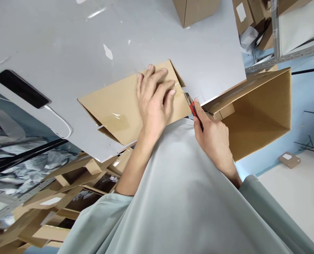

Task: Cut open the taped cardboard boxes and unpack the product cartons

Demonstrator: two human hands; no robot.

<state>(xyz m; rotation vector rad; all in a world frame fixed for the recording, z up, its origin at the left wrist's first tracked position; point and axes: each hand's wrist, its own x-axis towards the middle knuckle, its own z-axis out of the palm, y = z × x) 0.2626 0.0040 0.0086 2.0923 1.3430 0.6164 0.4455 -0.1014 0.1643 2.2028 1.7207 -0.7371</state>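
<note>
A brown cardboard box point(119, 102) lies on the grey table point(74, 46) close to its near edge, with clear tape on its top and partly open seams at both ends. My left hand point(155, 97) rests on top of the box, fingers spread and bent a little. In my right hand point(211, 132) is a red and black utility knife point(194, 108), gripped with the index finger along it. Its blade end is at the right end of the box, by the taped seam. Whether the blade has entered the tape I cannot tell.
A phone point(23, 88) with a white cable lies at the table's left. Another carton point(199, 10) stands at the far edge. A large open box point(262, 113) is to the right, several opened cartons point(66, 190) at lower left, and a metal shelf point(291, 53) at upper right.
</note>
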